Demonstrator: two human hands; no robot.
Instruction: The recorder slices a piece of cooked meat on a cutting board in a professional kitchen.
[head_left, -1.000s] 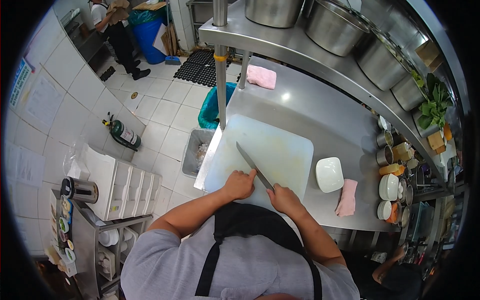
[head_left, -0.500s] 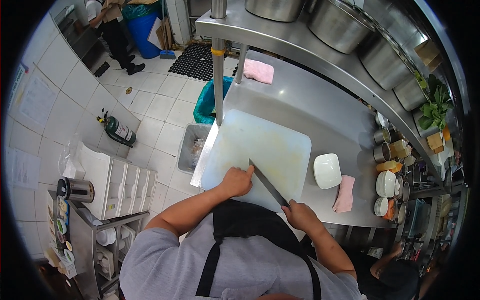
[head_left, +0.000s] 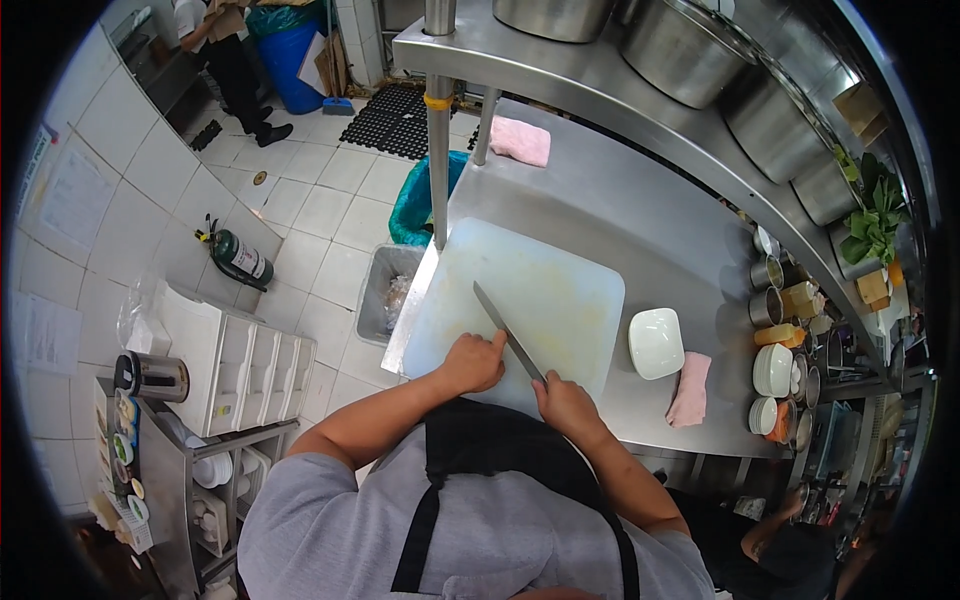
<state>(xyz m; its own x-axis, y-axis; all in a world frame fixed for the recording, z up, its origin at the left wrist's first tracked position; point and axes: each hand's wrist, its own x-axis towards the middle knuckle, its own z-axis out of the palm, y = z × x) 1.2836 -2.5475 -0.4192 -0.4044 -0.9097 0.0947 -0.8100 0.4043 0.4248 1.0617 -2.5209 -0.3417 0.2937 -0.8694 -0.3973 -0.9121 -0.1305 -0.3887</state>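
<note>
My right hand (head_left: pixel 566 405) is wrapped around the handle of a long-bladed kitchen knife (head_left: pixel 520 348). Its blade slants toward the far left over a pale, stained cutting board (head_left: pixel 545 262). Close to the blade's left side, my left hand (head_left: pixel 474 363) rests at the board's near edge with its fingers curled. One fingertip is at the blade. Whatever that hand may be pressing or holding is hidden or too small to see. Right of the board stands a white square bowl (head_left: pixel 656 343), with a folded pink cloth (head_left: pixel 689 389) beside it.
The board lies on a steel table (head_left: pixel 690 240) below a steel shelf (head_left: pixel 590 72) carrying large pots. Another pink cloth (head_left: pixel 520 141) lies at the far end. Seasoning containers and stacked bowls (head_left: pixel 773 370) line the right. A grey bin (head_left: pixel 385 295) stands left. Two other people are nearby.
My right hand has pushed the knife forward and left, so more blade passes my left hand and its tip sits farther over the board. My left hand has barely moved.
</note>
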